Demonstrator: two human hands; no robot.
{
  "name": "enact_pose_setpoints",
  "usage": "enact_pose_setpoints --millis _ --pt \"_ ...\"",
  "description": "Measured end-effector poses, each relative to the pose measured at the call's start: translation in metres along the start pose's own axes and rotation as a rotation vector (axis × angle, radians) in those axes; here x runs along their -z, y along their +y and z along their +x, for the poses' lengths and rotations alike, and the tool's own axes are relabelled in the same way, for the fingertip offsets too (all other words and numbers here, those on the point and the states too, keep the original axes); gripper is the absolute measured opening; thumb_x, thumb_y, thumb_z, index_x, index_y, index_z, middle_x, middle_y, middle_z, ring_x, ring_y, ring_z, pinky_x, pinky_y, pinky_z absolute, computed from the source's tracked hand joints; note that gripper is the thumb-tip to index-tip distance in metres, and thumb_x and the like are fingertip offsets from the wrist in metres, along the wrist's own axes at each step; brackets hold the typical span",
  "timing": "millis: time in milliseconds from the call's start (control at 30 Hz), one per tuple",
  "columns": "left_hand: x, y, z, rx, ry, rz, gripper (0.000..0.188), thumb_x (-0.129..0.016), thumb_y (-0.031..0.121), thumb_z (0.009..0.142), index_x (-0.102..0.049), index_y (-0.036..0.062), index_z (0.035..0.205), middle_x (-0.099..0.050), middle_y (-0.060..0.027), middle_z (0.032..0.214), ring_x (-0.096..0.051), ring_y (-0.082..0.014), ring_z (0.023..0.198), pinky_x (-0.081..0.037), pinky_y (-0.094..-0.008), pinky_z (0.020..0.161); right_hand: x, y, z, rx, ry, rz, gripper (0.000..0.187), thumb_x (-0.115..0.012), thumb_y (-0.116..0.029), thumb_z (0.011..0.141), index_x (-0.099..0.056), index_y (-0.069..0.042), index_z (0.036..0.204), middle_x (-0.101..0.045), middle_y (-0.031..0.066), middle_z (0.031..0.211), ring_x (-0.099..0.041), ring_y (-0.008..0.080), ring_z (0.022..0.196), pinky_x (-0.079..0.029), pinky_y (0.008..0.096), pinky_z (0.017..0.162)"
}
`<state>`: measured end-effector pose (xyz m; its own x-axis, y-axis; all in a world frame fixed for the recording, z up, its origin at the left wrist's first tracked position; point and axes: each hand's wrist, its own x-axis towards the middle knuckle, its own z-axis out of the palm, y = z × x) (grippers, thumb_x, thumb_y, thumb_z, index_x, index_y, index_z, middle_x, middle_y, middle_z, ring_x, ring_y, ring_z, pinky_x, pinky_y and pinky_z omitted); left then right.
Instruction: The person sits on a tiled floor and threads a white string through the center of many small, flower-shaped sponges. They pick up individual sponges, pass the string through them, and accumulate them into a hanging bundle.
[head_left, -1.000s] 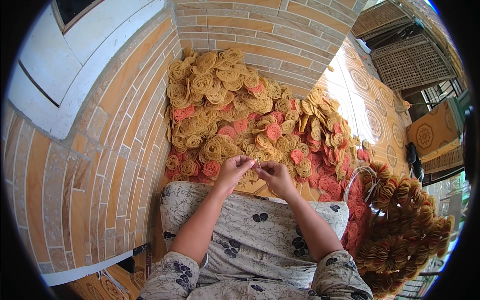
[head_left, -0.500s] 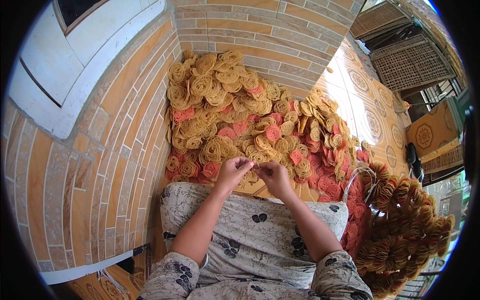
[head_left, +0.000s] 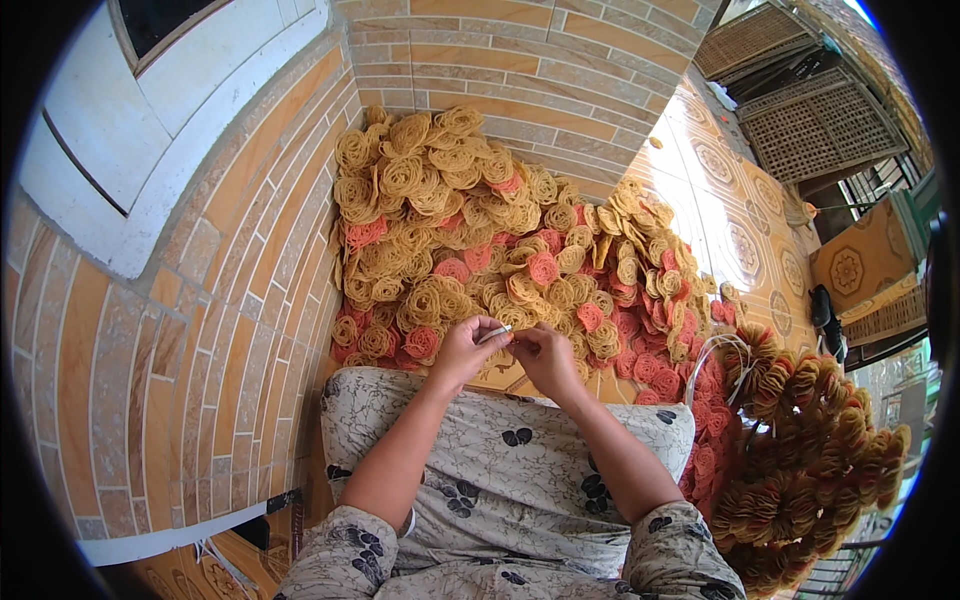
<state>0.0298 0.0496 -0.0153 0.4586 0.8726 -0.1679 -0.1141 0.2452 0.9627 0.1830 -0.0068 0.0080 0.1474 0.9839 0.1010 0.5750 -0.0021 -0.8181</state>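
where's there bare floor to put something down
Widest: patterned floor tiles between the coil pile and woven racks. A narrow tile strip shows between pile and lap. Crowded: the tiled walls' corner and right of the lap.

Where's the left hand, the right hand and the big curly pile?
Left hand (head_left: 464, 348), head view: middle of the hand.
Right hand (head_left: 547, 359), head view: middle of the hand.
Big curly pile (head_left: 512, 218), head view: yellow coils.

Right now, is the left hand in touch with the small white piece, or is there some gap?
Touching. The head view shows it: the left hand pinches the small white piece at its fingertips, with no gap visible.
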Motion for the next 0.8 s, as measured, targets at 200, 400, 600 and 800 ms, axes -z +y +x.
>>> enact_pose_setpoints --millis 200,400,600,800 --pt "0.002 0.003 -0.005 0.029 -0.022 0.285 0.022 -0.069 0.023 0.088 -0.064 0.0033 0.096 -0.065 -0.0035 0.085 -0.058 -0.0062 0.079 -0.046 -0.0224 0.069 0.0 -0.003 -0.006 0.078 -0.034 -0.067 0.013 -0.069 -0.007 0.079 -0.07 0.0 0.089 -0.058 0.0149 0.074 -0.058 0.0309 0.065 -0.047 0.0383 0.061" --pt "0.007 -0.014 -0.005 -0.194 -0.005 0.409 0.022 -0.065 0.026 0.091 -0.065 0.004 0.093 -0.065 -0.0036 0.083 -0.057 -0.0085 0.075 -0.045 -0.0253 0.067 0.003 -0.006 -0.011 0.142 -0.129 -0.081 0.011 -0.066 -0.007 0.08 -0.07 -0.001 0.088 -0.058 0.0177 0.076 -0.059 0.0336 0.068 -0.048 0.04 0.063" --pt "0.005 -0.011 -0.01 -0.083 0.015 0.032 0.023 -0.058 0.024 0.096 -0.057 0.0011 0.094 -0.061 -0.0034 0.077 -0.056 -0.0106 0.072 -0.045 -0.027 0.068 0.003 -0.011 -0.019 0.231 -0.222 -0.152 0.01 -0.063 -0.007 0.08 -0.071 -0.002 0.085 -0.059 0.0165 0.078 -0.062 0.0341 0.075 -0.05 0.0403 0.07" --pt "-0.003 0.024 -0.039 -0.088 -0.079 0.735 0.023 -0.067 0.023 0.087 -0.058 0.006 0.099 -0.053 -0.006 0.069 -0.053 -0.0174 0.063 -0.045 -0.0312 0.062 0.023 -0.017 -0.018 0.245 -0.314 -0.261 0.01 -0.065 -0.006 0.079 -0.072 -0.004 0.086 -0.06 0.0127 0.079 -0.062 0.0307 0.074 -0.051 0.0389 0.071"
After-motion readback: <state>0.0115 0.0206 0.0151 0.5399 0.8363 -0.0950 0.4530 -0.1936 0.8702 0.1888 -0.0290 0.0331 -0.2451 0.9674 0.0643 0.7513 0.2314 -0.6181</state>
